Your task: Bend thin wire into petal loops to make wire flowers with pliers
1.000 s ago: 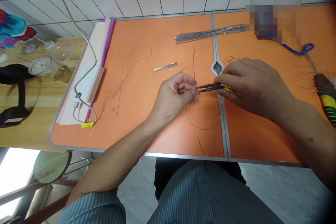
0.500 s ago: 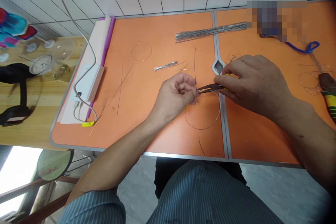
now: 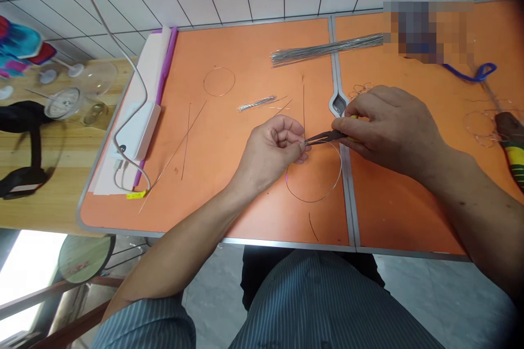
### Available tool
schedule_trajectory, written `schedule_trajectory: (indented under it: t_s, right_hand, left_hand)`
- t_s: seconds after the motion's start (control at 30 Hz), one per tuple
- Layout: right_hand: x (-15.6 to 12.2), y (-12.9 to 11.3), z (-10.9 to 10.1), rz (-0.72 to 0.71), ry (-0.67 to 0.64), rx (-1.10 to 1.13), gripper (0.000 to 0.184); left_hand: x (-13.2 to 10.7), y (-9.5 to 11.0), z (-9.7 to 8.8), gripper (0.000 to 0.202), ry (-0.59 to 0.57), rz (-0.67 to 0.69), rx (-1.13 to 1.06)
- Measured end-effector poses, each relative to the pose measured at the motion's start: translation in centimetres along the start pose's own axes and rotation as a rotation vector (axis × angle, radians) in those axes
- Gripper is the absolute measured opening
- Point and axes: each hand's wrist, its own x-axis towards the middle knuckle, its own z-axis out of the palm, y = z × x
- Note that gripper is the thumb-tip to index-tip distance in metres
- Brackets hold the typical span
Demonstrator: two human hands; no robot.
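My left hand (image 3: 275, 146) pinches a thin wire hoop (image 3: 311, 201) at its top, with thumb and fingertips pressed together. The hoop hangs below the hands and has a short pink section on its left side. In my right hand (image 3: 385, 128) is a pair of long-nose pliers (image 3: 325, 137), gripped by the handles. The pliers' dark tips meet the wire right at my left fingertips; whether the jaws are fully closed is too small to tell. A straight wire (image 3: 304, 109) stands out above the tips.
A short wire bundle (image 3: 257, 103) and a longer bundle (image 3: 303, 56) lie farther back. Another wire ring (image 3: 219, 82) and loose wires lie to the left. A white power box with cable (image 3: 138, 131) sits at the left edge. A dark-and-yellow handled tool (image 3: 511, 142) lies far right.
Both hands hold nearly the same pose at the wire. The hoop has turned slightly and appears rounder. The whole view has shifted a little.
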Motion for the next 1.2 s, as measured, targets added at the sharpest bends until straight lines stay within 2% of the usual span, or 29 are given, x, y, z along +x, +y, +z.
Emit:
schedule_trajectory:
  t_s: [0.3,0.47,0.67,0.87,1.03,1.2]
  right_hand:
    - [-0.1,0.4,0.5,-0.106,0.036,-0.175,0.043]
    - [-0.1,0.4,1.0,-0.099,0.041,-0.207,0.039]
    - [-0.4,0.4,1.6,-0.081,0.127,-0.182,0.034]
    - [-0.5,-0.2,1.0,-0.01,0.043,-0.162,0.04]
    - [-0.5,-0.3,1.3,-0.039,0.063,-0.119,0.036]
    - [-0.6,-0.1,1.4,-0.037,0.03,-0.152,0.044]
  left_hand:
    - [0.0,0.1,0.0,0.025,-0.005,-0.003,0.01]
    - [0.1,-0.2,0.0,0.025,-0.017,-0.004,0.024]
    - [0.3,-0.7,0.0,0.024,-0.028,0.012,0.017]
    - [0.3,-0.7,0.0,0.023,-0.026,0.02,0.005]
    - [0.3,-0.5,0.0,0.025,0.003,0.033,0.01]
    - [0.3,-0.5,0.0,0.024,0.011,0.028,0.014]
